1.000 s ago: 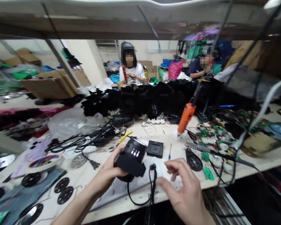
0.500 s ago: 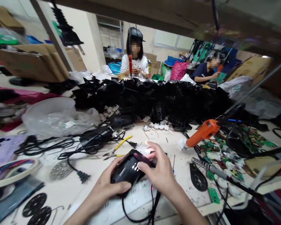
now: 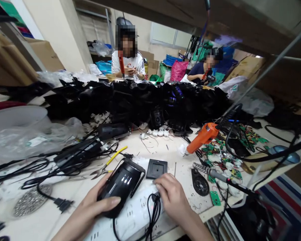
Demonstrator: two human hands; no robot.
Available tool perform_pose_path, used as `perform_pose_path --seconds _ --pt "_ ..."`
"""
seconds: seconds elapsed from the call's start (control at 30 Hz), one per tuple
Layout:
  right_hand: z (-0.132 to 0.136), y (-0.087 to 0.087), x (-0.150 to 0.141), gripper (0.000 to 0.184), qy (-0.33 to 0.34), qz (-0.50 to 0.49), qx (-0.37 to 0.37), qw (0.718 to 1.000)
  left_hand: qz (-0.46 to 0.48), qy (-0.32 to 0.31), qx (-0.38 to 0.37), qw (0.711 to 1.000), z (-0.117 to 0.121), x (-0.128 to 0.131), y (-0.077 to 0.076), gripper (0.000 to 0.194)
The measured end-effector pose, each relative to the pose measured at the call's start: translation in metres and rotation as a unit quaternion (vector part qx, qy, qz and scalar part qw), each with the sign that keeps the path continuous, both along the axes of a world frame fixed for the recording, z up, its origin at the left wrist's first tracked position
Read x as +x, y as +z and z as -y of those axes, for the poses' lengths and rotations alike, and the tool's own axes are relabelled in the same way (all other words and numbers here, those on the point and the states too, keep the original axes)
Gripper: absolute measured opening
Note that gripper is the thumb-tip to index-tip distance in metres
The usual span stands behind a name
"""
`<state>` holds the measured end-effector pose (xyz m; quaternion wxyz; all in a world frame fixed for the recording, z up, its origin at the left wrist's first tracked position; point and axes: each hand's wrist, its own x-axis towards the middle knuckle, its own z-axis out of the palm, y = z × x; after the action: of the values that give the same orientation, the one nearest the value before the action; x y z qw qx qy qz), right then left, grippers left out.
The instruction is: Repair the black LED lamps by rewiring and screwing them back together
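Observation:
My left hand (image 3: pixel 95 205) grips a glossy black rounded device (image 3: pixel 121 183) lying on its side over a white power strip (image 3: pixel 135 214). My right hand (image 3: pixel 171 194) rests palm down on the strip, fingers curled beside a black plug and cable (image 3: pixel 154 205). A square black plastic base (image 3: pixel 157 168) lies just beyond the right hand's fingertips.
A heap of black plastic parts (image 3: pixel 140 100) lines the back of the bench. An orange glue gun (image 3: pixel 203 137), a soldering iron (image 3: pixel 215 174), green circuit boards (image 3: pixel 220 157) and a round speaker (image 3: pixel 201 183) sit right. Yellow-handled pliers (image 3: pixel 107 164) and tangled cables (image 3: pixel 52 160) lie left. Two people work behind.
My right hand came off the black device and dropped onto the power strip by the plug. The device's lights no longer show. The view shifted right and down.

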<state>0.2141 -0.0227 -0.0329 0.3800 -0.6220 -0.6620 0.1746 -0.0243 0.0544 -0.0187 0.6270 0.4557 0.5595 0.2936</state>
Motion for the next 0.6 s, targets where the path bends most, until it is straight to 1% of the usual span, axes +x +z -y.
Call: perform_pose_path --seconds 0.07,0.13,0.2,0.27,0.33,0.43,0.5,0.6 --pt "0.014 -0.005 0.004 0.027 0.039 0.028 -0.005 0.999 0.004 -0.024 -0.002 1.0 0.002 0.005 0.005 0.074" --pt "0.025 -0.004 0.009 0.03 0.056 0.052 -0.029 0.997 0.01 -0.07 -0.014 0.997 0.003 0.01 0.011 0.071" --pt "0.03 0.002 0.014 0.03 0.062 0.064 -0.069 0.994 0.017 -0.119 -0.025 0.992 0.001 0.014 0.016 0.07" --pt "0.026 0.013 0.021 0.026 0.058 0.062 -0.103 0.991 0.004 -0.153 -0.01 0.988 -0.005 0.014 0.02 0.07" --pt "0.011 0.023 0.029 0.02 0.028 0.055 -0.109 0.992 -0.039 -0.158 0.029 0.986 -0.015 0.013 0.023 0.066" --pt "-0.031 0.03 0.041 0.02 -0.058 0.057 -0.071 0.994 -0.118 -0.16 0.079 0.977 -0.032 0.01 0.029 0.055" --pt "-0.064 0.027 0.045 0.022 -0.079 0.064 -0.07 0.992 -0.144 -0.182 0.088 0.969 -0.04 0.01 0.034 0.049" --pt "-0.102 0.013 0.047 0.021 -0.056 0.07 -0.1 0.991 -0.145 -0.236 0.07 0.958 -0.043 0.012 0.039 0.045"
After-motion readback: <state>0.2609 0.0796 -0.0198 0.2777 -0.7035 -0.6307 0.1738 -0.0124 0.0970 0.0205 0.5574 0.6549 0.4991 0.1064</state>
